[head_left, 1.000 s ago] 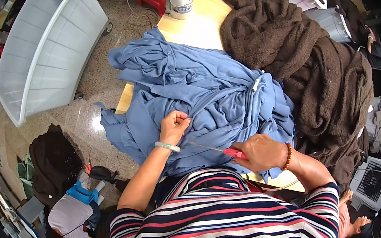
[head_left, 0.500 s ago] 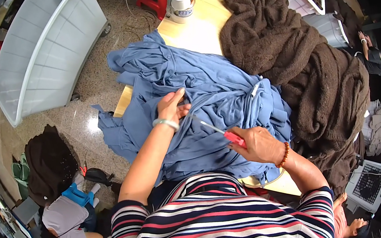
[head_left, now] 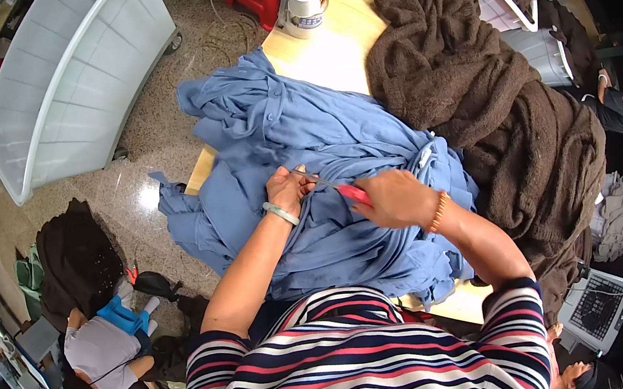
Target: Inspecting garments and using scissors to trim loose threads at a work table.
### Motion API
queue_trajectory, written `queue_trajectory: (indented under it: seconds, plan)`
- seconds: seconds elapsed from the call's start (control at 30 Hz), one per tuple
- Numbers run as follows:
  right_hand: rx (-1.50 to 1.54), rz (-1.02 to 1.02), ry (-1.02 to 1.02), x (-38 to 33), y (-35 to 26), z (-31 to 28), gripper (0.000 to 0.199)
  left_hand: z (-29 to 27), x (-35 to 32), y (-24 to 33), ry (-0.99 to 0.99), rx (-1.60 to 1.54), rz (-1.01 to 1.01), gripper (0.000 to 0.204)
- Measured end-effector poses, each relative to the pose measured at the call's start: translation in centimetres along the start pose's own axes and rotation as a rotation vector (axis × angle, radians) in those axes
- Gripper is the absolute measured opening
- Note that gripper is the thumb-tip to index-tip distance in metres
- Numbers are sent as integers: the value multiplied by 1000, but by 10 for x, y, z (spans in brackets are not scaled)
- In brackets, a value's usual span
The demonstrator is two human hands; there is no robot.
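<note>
A heap of blue garments (head_left: pixel 334 128) with buttons showing lies across the table in front of me. My left hand (head_left: pixel 286 187), a pale bangle at its wrist, is closed in a pinch on a bit of the blue cloth. In my right hand (head_left: pixel 401 196), with an orange bead bracelet, is a red-handled tool (head_left: pixel 353 193) with a thin metal shaft; its exact kind is not clear. The shaft points left, and its tip reaches the fingers of my left hand. Those fingers partly hide the spot where the tip meets the cloth.
Dark brown knit fabric (head_left: pixel 461 70) is heaped on the right of the wooden table (head_left: pixel 339 47). A white bottle (head_left: pixel 303 1) stands at its far end. A large pale wheeled bin (head_left: pixel 90 90) is on the left. Other people sit at lower left and far right.
My left hand, open before, has closed on the cloth. My right hand has moved left and up, bringing the tool's tip to the left fingers.
</note>
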State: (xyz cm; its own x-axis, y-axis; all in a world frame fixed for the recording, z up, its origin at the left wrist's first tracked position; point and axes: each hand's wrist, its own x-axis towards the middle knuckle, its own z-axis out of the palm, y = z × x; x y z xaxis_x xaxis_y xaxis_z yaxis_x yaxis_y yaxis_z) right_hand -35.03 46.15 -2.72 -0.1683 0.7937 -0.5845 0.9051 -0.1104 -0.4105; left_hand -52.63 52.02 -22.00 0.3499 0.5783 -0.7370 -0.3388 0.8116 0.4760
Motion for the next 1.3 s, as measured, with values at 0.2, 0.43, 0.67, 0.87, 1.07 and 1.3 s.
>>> queue_trajectory:
  seconds: [0.2, 0.43, 0.67, 0.87, 1.07, 1.3]
  plan:
    - [-33, 33, -148, 16, -5, -7, 32, -1, -6, -1, -41, -42, 110, 10]
    - [84, 41, -116, -41, 13, 0, 30, -8, -4, 0, -24, -29, 105, 15]
    - [196, -48, 192, -30, 23, 9, 28, -13, -76, 40, -152, 1233, 328, 31]
    - [-38, -8, -139, -58, 0, 17, 31, -38, -72, 18, -123, 1120, 354, 27]
    - [93, -53, -130, -60, -10, -3, 30, -39, -86, 13, -106, 1179, 622, 15]
    - [153, -111, 419, 29, 33, 56, 28, -39, -138, 44, -695, 1410, 249, 16]
